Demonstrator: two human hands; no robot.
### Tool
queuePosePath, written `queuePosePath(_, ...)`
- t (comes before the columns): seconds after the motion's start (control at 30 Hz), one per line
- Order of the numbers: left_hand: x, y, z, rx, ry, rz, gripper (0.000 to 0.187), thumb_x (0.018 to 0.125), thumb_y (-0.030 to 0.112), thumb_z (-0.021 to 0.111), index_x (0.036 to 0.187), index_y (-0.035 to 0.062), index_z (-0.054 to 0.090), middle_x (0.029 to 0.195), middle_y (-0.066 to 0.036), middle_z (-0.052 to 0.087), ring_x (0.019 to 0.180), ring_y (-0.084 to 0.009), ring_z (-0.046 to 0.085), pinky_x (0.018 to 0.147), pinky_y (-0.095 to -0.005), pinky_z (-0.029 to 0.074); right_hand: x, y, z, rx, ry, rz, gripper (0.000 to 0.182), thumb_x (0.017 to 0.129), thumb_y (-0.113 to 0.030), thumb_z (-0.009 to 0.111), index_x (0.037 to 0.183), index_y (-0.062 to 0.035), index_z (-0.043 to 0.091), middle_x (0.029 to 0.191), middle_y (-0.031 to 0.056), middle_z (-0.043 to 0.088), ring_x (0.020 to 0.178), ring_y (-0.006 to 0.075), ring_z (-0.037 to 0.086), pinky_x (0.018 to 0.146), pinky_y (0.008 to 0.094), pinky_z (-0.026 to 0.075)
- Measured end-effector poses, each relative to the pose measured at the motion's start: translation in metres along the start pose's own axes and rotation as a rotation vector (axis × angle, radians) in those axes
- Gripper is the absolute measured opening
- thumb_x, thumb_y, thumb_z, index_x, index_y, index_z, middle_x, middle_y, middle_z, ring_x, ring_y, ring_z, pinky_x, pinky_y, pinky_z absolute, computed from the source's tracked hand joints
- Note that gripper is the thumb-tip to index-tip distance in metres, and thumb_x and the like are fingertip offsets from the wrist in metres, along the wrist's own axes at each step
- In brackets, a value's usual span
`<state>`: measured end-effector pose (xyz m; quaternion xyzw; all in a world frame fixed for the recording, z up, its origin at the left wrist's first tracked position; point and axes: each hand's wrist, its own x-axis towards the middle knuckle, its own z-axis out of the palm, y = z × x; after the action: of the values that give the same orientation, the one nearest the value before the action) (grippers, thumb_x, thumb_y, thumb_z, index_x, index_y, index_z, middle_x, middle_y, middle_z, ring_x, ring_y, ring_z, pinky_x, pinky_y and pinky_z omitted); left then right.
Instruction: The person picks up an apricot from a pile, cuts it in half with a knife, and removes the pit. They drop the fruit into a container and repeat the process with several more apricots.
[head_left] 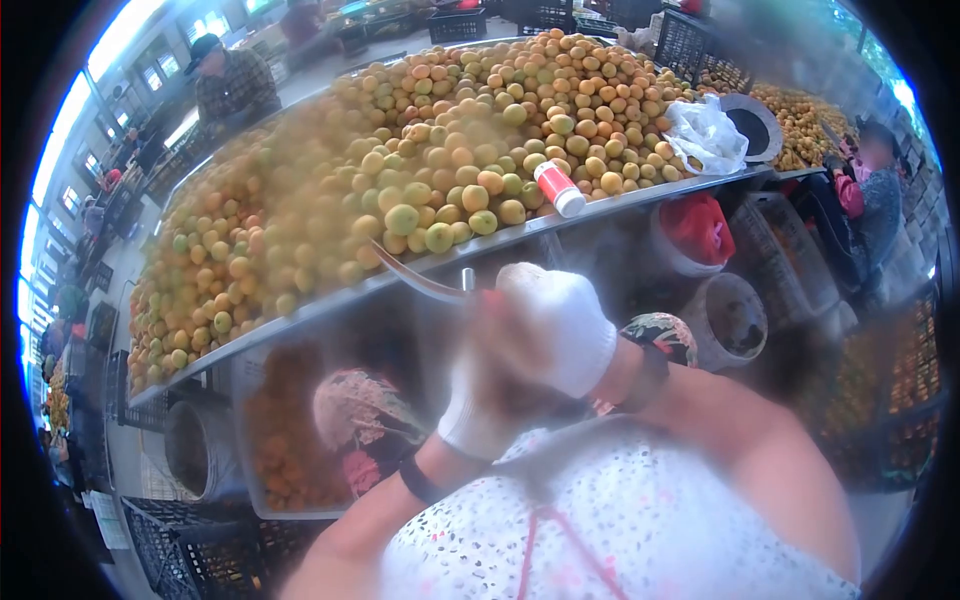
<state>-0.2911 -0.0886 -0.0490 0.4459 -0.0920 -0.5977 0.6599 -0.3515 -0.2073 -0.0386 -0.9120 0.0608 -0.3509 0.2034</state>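
Both hands are close together in front of the table edge, in white gloves, partly blurred by a smear on the lens. My right hand point(565, 325) is closed near a curved metal blade point(420, 277) that points up and left toward the fruit. My left hand point(478, 405) is just below it, its fingers hidden in the blur. A short metal piece point(468, 280) stands beside the blade's base. Beyond them, a large heap of yellow-orange and greenish fruit point(440, 200) covers the metal-edged table point(420, 262). What lies between the hands is too blurred to make out.
A red-and-white bottle point(560, 189) and a plastic bag point(708, 137) lie at the table's edge. Below are a tub of fruit point(295, 440), a bucket point(200, 452), a white bucket point(728, 318) and a black crate point(190, 545). People are at far left and right.
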Motion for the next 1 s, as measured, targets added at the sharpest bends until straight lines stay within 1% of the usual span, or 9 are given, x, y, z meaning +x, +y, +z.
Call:
queuePosePath(0.2,-0.008,0.009,0.009,-0.246,0.056,-0.203,0.050,0.099,0.048,0.040,0.138,0.0176,0.036,0.133,-0.011,0.046,0.120,-0.0310,0.055,0.094,-0.0483,0.051,-0.003,-0.001,-0.012,0.046,-0.009,-0.085,0.018,0.078,-0.017,0.066,0.083,-0.0042,0.055,0.076,0.0171,0.058,0.068,0.0379,0.062,0.058,0.0446,0.049)
queuePosePath(0.3,-0.018,0.000,0.009,0.006,-0.004,-0.047,0.053,0.098,0.052,0.041,0.137,0.0167,0.038,0.130,-0.011,0.049,0.117,-0.0324,0.057,0.093,-0.0484,0.051,-0.004,-0.007,-0.020,0.030,-0.031,-0.118,0.017,0.078,-0.017,0.066,0.082,-0.0046,0.056,0.075,0.0167,0.058,0.067,0.0377,0.061,0.058,0.0446,0.049)
queuePosePath(0.63,-0.033,-0.010,0.013,-0.195,-0.079,-0.130,0.054,0.098,0.058,0.040,0.130,0.0161,0.045,0.121,-0.009,0.055,0.110,-0.0314,0.061,0.084,-0.0423,0.055,-0.008,-0.017,-0.039,0.041,-0.056,-0.251,0.018,0.077,-0.018,0.067,0.081,-0.0051,0.056,0.075,0.0154,0.057,0.066,0.0351,0.061,0.056,0.0419,0.049)
queuePosePath(0.73,-0.021,-0.021,0.002,-0.259,-0.110,-0.192,0.049,0.096,0.058,0.044,0.118,0.0154,0.052,0.101,-0.007,0.061,0.084,-0.0245,0.065,0.066,-0.0359,0.054,-0.009,-0.018,-0.050,0.077,-0.095,-0.362,0.018,0.074,-0.018,0.068,0.082,-0.0050,0.057,0.077,0.0141,0.057,0.067,0.0334,0.061,0.056,0.0414,0.050)
queuePosePath(0.8,-0.005,-0.028,-0.016,-0.182,-0.440,-0.064,0.039,0.095,0.053,0.047,0.103,0.0152,0.055,0.079,-0.003,0.056,0.057,-0.0161,0.055,0.049,-0.0311,0.043,-0.007,-0.016,-0.058,0.070,-0.182,-0.531,0.021,0.072,-0.018,0.070,0.084,-0.0046,0.059,0.078,0.0132,0.057,0.068,0.0322,0.062,0.057,0.0413,0.051)
queuePosePath(0.83,-0.005,-0.028,-0.015,-0.180,-0.440,-0.061,0.039,0.095,0.053,0.047,0.103,0.0152,0.055,0.079,-0.003,0.056,0.057,-0.0161,0.055,0.049,-0.0311,0.043,-0.006,-0.013,-0.060,0.070,-0.181,-0.534,0.021,0.072,-0.018,0.070,0.084,-0.0046,0.059,0.078,0.0132,0.057,0.068,0.0322,0.062,0.057,0.0413,0.051)
queuePosePath(0.9,-0.014,-0.010,0.009,0.497,-0.186,0.372,0.027,0.095,0.042,0.048,0.093,0.0152,0.053,0.068,0.000,0.048,0.045,-0.0129,0.041,0.042,-0.0307,0.034,-0.006,-0.010,-0.063,0.175,-0.116,-0.526,0.017,0.076,-0.011,0.068,0.088,-0.0040,0.060,0.078,0.0126,0.057,0.067,0.0317,0.061,0.057,0.0395,0.051)
queuePosePath(0.93,-0.010,-0.011,0.008,0.494,-0.188,0.371,0.027,0.095,0.042,0.048,0.093,0.0152,0.053,0.068,0.000,0.048,0.045,-0.0129,0.041,0.042,-0.0307,0.034,-0.009,-0.008,-0.059,0.173,-0.119,-0.525,0.017,0.076,-0.011,0.068,0.088,-0.0040,0.060,0.078,0.0126,0.057,0.067,0.0317,0.061,0.057,0.0395,0.051)
queuePosePath(1.0,0.010,-0.022,-0.005,0.349,-0.188,0.441,0.026,0.097,0.038,0.047,0.100,0.0129,0.054,0.080,-0.003,0.052,0.062,-0.0162,0.047,0.058,-0.0332,0.038,-0.021,-0.005,-0.044,0.456,0.114,-0.053,0.013,0.081,-0.006,0.065,0.092,-0.0040,0.059,0.078,0.0123,0.057,0.066,0.0315,0.061,0.059,0.0371,0.050)
